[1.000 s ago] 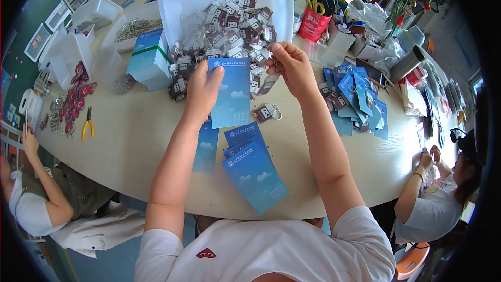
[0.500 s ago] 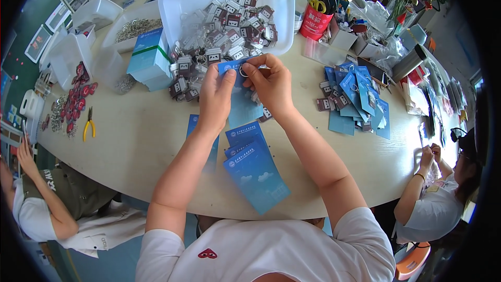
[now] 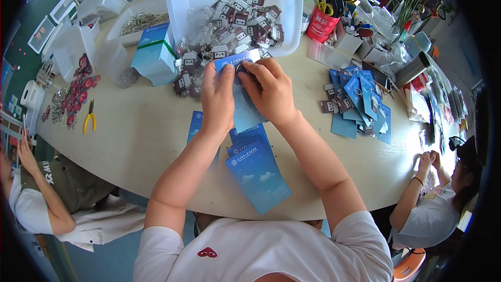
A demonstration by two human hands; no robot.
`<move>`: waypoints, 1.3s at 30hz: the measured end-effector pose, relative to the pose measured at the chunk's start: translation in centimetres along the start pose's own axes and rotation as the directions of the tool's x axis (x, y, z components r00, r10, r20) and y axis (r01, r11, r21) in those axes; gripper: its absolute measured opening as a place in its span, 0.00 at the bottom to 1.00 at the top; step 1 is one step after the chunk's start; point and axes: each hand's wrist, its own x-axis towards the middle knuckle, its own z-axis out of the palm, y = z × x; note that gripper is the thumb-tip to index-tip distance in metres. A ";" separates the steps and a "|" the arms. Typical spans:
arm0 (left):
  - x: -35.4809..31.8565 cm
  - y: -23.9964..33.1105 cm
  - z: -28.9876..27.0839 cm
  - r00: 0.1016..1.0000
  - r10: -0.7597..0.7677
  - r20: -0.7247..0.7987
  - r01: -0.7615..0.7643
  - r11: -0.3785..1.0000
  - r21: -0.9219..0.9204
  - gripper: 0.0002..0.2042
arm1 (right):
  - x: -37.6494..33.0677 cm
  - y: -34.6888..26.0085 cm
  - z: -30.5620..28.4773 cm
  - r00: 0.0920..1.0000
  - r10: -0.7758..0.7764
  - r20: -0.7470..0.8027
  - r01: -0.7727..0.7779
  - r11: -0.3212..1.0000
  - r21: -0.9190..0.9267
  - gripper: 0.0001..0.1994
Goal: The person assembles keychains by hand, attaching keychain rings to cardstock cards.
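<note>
Thin rectangular blue paper card [image 3: 246,108] is pinched near its top by left hand [image 3: 218,99] and right hand [image 3: 274,93]; judged light, creasable, best edge-held.

Your card [image 3: 244,109] is blue and longer than it is wide. It is dark at the top and pale lower down, with white print across the top. You hold it a bit slanted, its low end toward you, and the top right corner looks shiny. A small round ring [image 3: 240,68] sits against it near the top. Your fingers [image 3: 261,72] hide part of both.
</note>
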 end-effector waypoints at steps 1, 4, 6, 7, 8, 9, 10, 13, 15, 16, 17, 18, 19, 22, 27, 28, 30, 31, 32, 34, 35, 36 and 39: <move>0.0 -0.1 0.0 1.000 0.013 -0.003 -0.013 1.000 0.002 0.06 | 0.0 -0.1 -0.1 1.000 0.013 0.025 -0.013 1.000 -0.017 0.08; 0.0 0.0 -0.1 0.999 0.041 0.006 -0.041 0.999 0.029 0.06 | 0.2 -0.1 -0.4 0.998 0.029 0.051 -0.028 0.999 -0.025 0.09; 0.0 0.2 -0.1 0.998 0.056 0.019 -0.057 0.997 0.053 0.06 | 0.3 -0.1 -0.5 0.998 0.030 0.049 -0.029 0.999 -0.018 0.10; 0.0 0.4 0.0 0.999 0.050 0.009 -0.050 0.997 0.060 0.06 | 0.4 -0.1 -0.6 0.999 0.028 0.045 -0.027 1.000 -0.014 0.09; 0.0 0.4 0.0 0.999 0.044 -0.001 -0.044 0.997 0.066 0.06 | 0.5 -0.1 -0.7 0.999 0.026 0.041 -0.025 1.000 -0.011 0.09; 0.1 0.4 -0.2 0.999 0.045 0.000 -0.045 0.997 0.068 0.06 | 0.5 -0.2 -0.7 0.999 0.026 0.039 -0.025 1.000 -0.010 0.09; 0.1 0.3 -0.4 0.998 0.059 -0.016 -0.057 0.994 0.094 0.06 | 0.4 -0.4 -0.7 0.997 0.046 0.056 -0.044 0.998 -0.036 0.09; 0.2 0.3 -0.5 0.996 0.076 -0.041 -0.069 0.989 0.134 0.06 | -0.2 -0.8 -0.6 0.993 0.043 0.109 -0.033 0.995 -0.092 0.09; 0.2 0.2 -0.6 0.996 0.076 -0.049 -0.068 0.987 0.146 0.07 | -0.6 -0.9 -0.3 0.989 0.021 0.147 -0.003 0.992 -0.122 0.09; 0.3 0.0 -0.9 0.996 0.056 -0.072 -0.044 0.987 0.152 0.08 | -0.7 -1.0 -0.1 0.986 0.043 0.162 -0.027 0.995 -0.100 0.09; 0.4 -0.2 -1.0 0.995 0.035 -0.095 -0.020 0.987 0.158 0.10 | -0.8 -1.0 0.0 0.982 0.064 0.177 -0.051 0.996 -0.078 0.09; 0.4 -0.3 -1.1 0.995 0.034 -0.096 -0.019 0.987 0.160 0.10 | -0.6 -0.9 -0.2 0.982 0.066 0.177 -0.053 0.996 -0.077 0.09; 0.4 -0.3 -1.1 0.992 0.076 -0.097 -0.062 0.989 0.136 0.10 | -0.1 -0.8 -0.3 0.992 -0.020 0.127 0.031 0.996 -0.083 0.10; 0.5 -0.4 -0.9 0.986 0.146 -0.077 -0.138 0.985 0.101 0.11 | 0.1 0.3 0.1 0.999 -0.034 0.010 0.034 0.999 0.016 0.11; 0.9 1.1 -0.8 0.983 0.070 0.168 -0.125 0.932 0.341 0.12 | 0.5 2.9 -1.4 0.736 0.534 0.416 -0.676 0.542 0.500 0.12; 1.6 1.2 -1.6 0.964 -0.017 0.266 -0.148 0.796 0.586 0.14 | 1.3 3.5 -2.6 0.743 0.543 0.392 -0.661 0.502 0.558 0.12; 1.5 2.4 -2.2 0.881 -0.344 0.324 -0.217 0.314 0.924 0.18 | 2.7 5.5 -5.8 0.745 0.584 0.322 -0.630 0.457 0.628 0.10; 1.0 2.0 -2.2 0.875 -0.349 0.336 -0.224 0.324 0.919 0.18 | 2.8 7.2 -8.0 0.765 0.594 0.246 -0.620 0.578 0.531 0.09; 0.3 1.7 -2.4 0.793 -0.497 0.352 -0.336 0.125 0.934 0.18 | 2.9 8.7 -10.2 0.782 0.590 0.200 -0.615 0.680 0.399 0.08; -0.5 0.9 -2.8 0.706 -0.633 0.316 -0.451 -0.059 0.891 0.19 | 2.9 10.1 -14.5 0.724 0.651 0.229 -0.651 0.754 -0.084 0.08; -1.0 0.6 -2.7 0.707 -0.631 0.319 -0.482 -0.101 0.870 0.20 | 2.5 10.9 -16.3 0.690 0.680 0.248 -0.622 0.733 -0.276 0.07; -1.3 0.1 -2.0 0.686 -0.635 0.354 -0.540 -0.119 0.833 0.21 | 1.7 11.3 -19.0 0.681 0.708 0.188 -0.584 0.680 -0.443 0.10; -1.3 -0.7 -1.8 0.676 -0.648 0.351 -0.535 -0.105 0.838 0.19 | -0.5 12.8 -20.8 0.813 0.578 0.062 -0.408 0.642 -0.649 0.11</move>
